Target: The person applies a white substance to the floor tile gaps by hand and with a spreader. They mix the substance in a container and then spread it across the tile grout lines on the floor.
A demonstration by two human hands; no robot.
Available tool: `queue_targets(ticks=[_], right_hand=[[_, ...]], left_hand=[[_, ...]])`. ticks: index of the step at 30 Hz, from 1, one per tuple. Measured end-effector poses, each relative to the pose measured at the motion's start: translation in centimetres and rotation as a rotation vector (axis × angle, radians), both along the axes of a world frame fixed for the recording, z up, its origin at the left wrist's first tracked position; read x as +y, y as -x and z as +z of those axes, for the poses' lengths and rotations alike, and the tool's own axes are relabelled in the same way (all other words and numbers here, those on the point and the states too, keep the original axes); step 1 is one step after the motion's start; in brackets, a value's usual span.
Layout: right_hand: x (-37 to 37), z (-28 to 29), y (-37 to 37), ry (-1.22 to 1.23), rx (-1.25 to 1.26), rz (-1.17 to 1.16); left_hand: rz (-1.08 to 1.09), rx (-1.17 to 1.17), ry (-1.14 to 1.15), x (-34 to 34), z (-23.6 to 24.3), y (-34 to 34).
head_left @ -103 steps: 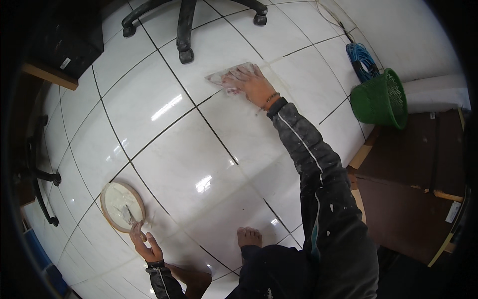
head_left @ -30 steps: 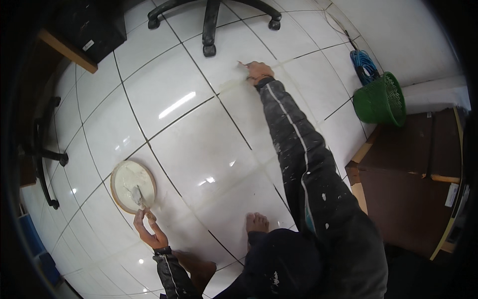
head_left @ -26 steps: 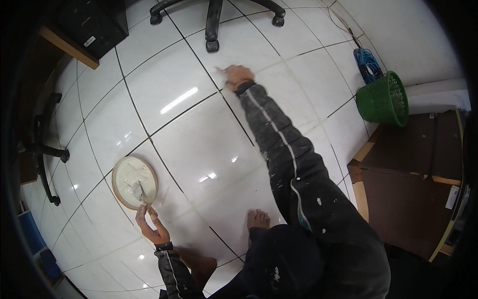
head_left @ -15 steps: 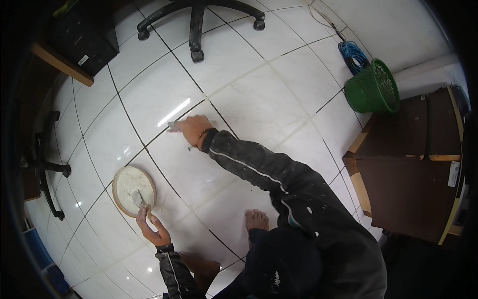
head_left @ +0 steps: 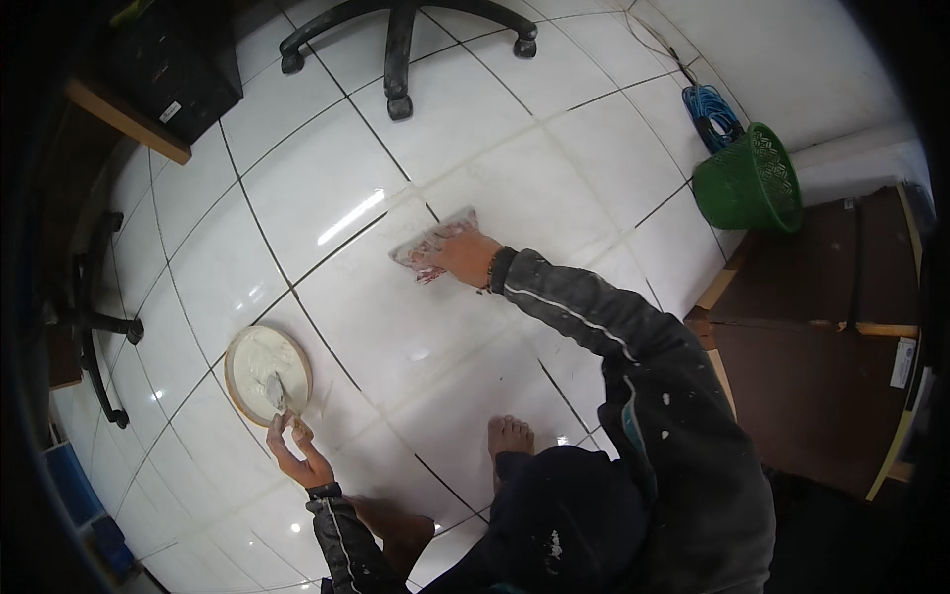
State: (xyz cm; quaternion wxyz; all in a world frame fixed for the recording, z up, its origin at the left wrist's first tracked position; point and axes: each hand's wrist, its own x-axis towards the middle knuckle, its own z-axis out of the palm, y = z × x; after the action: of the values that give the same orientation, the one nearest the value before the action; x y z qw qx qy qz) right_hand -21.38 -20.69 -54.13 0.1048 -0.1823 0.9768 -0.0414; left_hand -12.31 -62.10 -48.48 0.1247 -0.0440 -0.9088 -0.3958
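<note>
My right hand (head_left: 465, 257) grips a wide, flat scraper (head_left: 424, 244), pale grey with red patches. It lies against the white floor tiles (head_left: 366, 337), across a joint between them. At the lower left stands a round tub (head_left: 311, 371) with creamy white paste (head_left: 259, 358) in it. My left hand (head_left: 302, 455) is at the tub's near rim, its fingers pinched on the handle of a small putty knife (head_left: 275, 391). The knife's blade rests in the paste. Some tile joints near my right hand look pale and filled, while others are dark.
A black chair base (head_left: 398, 59) on castors stands at the far side, another chair base (head_left: 99, 322) at the left. At the right are a green basket (head_left: 737, 183), a coiled blue cable (head_left: 708, 114) and a brown cabinet (head_left: 802, 386). My bare foot (head_left: 510, 436) is nearby.
My right hand has swept to the right with the scraper, which now shows its broad face. The left hand and the tub have stayed nearly in place.
</note>
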Motion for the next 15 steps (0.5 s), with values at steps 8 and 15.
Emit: queue_targets(ticks=[8, 15], right_hand=[[7.8, 4.1, 7.0, 0.138, 0.026, -0.672], [-6.4, -0.3, 9.5, 0.372, -0.016, -0.395]], left_hand=[[-0.050, 0.015, 0.043, 1.6, 0.2, 0.2], [-0.010, -0.031, 0.026, 2.2, -0.1, -0.1]])
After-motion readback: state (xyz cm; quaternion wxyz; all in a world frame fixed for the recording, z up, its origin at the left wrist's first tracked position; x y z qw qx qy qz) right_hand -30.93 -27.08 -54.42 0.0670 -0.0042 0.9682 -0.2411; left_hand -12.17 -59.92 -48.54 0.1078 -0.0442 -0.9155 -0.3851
